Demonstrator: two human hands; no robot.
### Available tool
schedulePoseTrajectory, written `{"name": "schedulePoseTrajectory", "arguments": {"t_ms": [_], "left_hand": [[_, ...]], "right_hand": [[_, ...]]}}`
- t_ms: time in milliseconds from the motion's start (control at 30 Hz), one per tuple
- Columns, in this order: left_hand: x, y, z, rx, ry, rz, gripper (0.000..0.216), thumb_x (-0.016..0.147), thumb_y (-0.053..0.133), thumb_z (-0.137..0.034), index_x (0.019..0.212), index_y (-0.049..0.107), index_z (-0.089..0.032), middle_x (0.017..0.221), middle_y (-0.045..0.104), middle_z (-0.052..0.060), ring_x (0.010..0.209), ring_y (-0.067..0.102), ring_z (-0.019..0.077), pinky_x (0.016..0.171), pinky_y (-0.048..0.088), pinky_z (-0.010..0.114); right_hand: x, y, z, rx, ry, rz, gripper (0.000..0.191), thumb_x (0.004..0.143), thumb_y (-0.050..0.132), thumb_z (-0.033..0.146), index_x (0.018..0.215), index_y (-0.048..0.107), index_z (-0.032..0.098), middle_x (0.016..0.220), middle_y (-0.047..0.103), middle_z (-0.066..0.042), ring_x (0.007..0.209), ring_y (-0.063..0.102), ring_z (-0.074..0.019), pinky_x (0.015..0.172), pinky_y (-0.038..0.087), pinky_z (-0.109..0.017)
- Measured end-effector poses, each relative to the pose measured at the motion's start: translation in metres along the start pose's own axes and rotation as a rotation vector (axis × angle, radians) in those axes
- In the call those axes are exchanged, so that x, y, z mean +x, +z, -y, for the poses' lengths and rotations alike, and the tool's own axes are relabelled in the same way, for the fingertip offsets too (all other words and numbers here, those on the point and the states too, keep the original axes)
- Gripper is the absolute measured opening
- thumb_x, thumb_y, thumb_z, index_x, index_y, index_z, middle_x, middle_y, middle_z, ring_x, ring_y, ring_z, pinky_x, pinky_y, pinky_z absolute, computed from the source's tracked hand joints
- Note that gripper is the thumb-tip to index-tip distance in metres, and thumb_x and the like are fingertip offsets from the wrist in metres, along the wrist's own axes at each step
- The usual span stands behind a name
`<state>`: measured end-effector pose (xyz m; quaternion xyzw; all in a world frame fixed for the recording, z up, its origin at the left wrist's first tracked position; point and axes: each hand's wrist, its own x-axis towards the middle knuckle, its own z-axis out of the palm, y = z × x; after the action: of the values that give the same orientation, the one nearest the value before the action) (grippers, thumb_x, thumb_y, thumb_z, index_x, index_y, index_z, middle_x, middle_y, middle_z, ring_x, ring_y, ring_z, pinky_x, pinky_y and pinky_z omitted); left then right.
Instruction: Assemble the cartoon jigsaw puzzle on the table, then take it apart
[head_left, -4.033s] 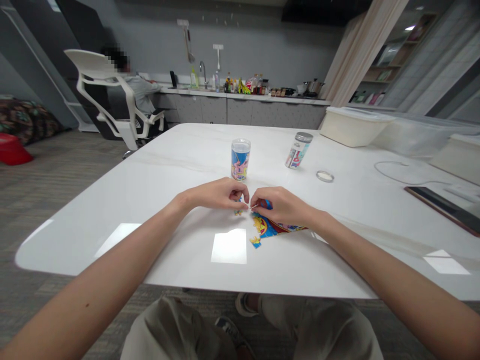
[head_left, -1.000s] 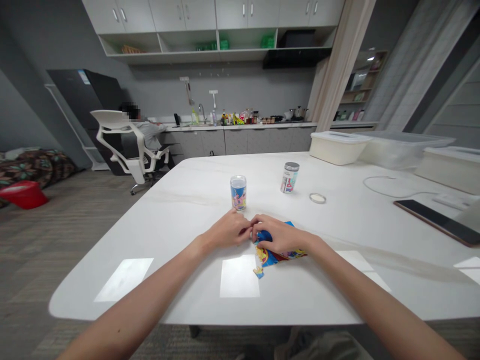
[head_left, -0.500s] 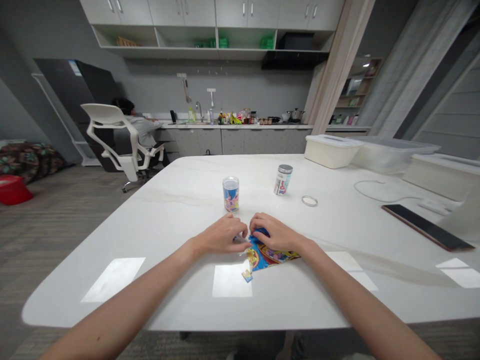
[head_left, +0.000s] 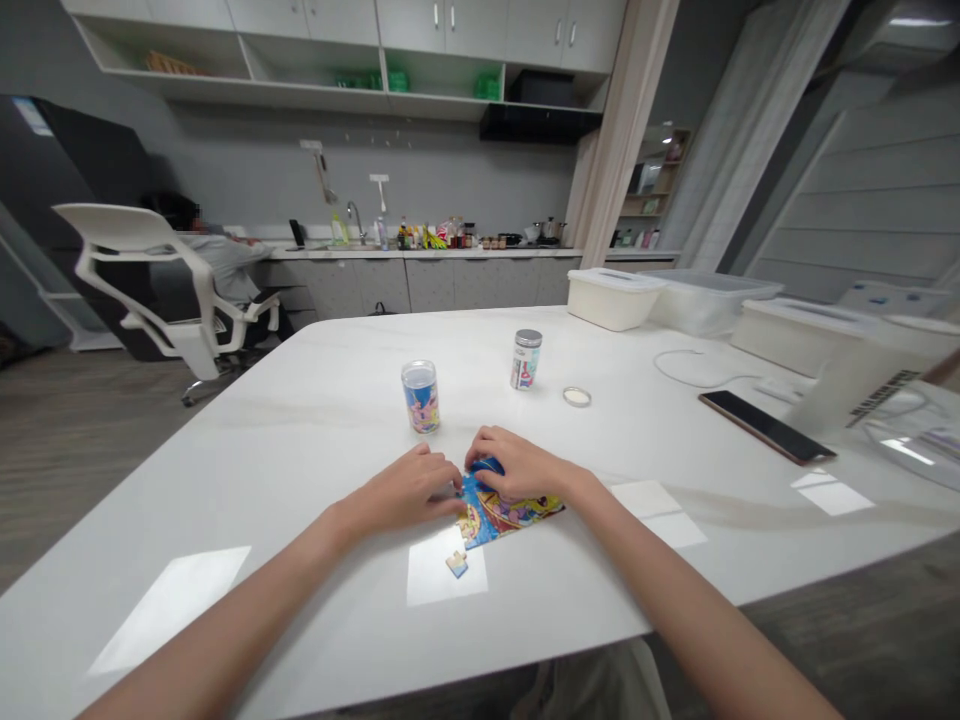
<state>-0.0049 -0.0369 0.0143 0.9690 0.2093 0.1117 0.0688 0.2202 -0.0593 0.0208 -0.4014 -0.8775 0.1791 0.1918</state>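
Note:
A partly joined colourful jigsaw puzzle [head_left: 501, 514] lies on the white table [head_left: 315, 430] in front of me. My left hand [head_left: 409, 490] rests at its left edge, fingers curled and pressed on the pieces there. My right hand [head_left: 514, 468] lies over the puzzle's upper part, fingers bent down onto it. What either hand pinches is hidden. One loose piece [head_left: 456, 564] lies just below the puzzle. A small clear tub [head_left: 421, 396] with a printed label stands beyond my left hand.
A lidded jar [head_left: 526, 359] and a loose round lid [head_left: 577, 396] sit further back. A phone [head_left: 765, 426] and a white cable [head_left: 694, 368] lie to the right, with plastic bins [head_left: 613, 297] behind. A person sits in a white chair [head_left: 142, 280] far left.
My view has swung to the right, so everything sits further left in frame. Both hands stay together at the puzzle's upper left corner, pressing on it.

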Motion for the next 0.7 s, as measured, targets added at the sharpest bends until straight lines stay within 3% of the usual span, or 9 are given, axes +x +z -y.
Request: {"name": "schedulePoseTrajectory", "arguments": {"t_ms": [133,467,700], "left_hand": [[0.0004,-0.0021,-0.0036,-0.011,-0.013,0.017,0.033,0.092,0.051,-0.052,0.090,0.062,-0.021,0.076,0.065,0.001,0.068,0.054,0.0173,0.072,0.037,0.033],[0.0022,-0.0011,0.0001,-0.063,-0.154,0.081,0.025,0.095,0.049,-0.044,0.094,0.058,-0.021,0.080,0.064,0.001,0.079,0.057,0.0209,0.074,0.039,0.033],[0.0034,0.0011,0.0003,-0.083,-0.164,0.069,0.017,0.095,0.050,-0.037,0.090,0.054,-0.021,0.081,0.062,0.001,0.079,0.055,0.0202,0.074,0.040,0.033]], "right_hand": [[-0.0007,-0.0041,-0.0026,-0.001,0.033,-0.005,0.018,0.081,0.058,0.010,0.096,0.064,0.017,0.102,0.059,-0.009,0.099,0.057,-0.0222,0.091,0.046,-0.038],[0.0000,-0.0034,-0.0067,0.015,0.085,0.005,0.024,0.082,0.064,0.021,0.105,0.066,0.015,0.105,0.060,-0.011,0.100,0.058,-0.0237,0.091,0.047,-0.038],[-0.0016,0.0042,-0.0069,-0.016,0.025,-0.051,0.028,0.080,0.070,0.031,0.105,0.069,0.018,0.103,0.058,-0.009,0.096,0.057,-0.0216,0.092,0.046,-0.037]]}}
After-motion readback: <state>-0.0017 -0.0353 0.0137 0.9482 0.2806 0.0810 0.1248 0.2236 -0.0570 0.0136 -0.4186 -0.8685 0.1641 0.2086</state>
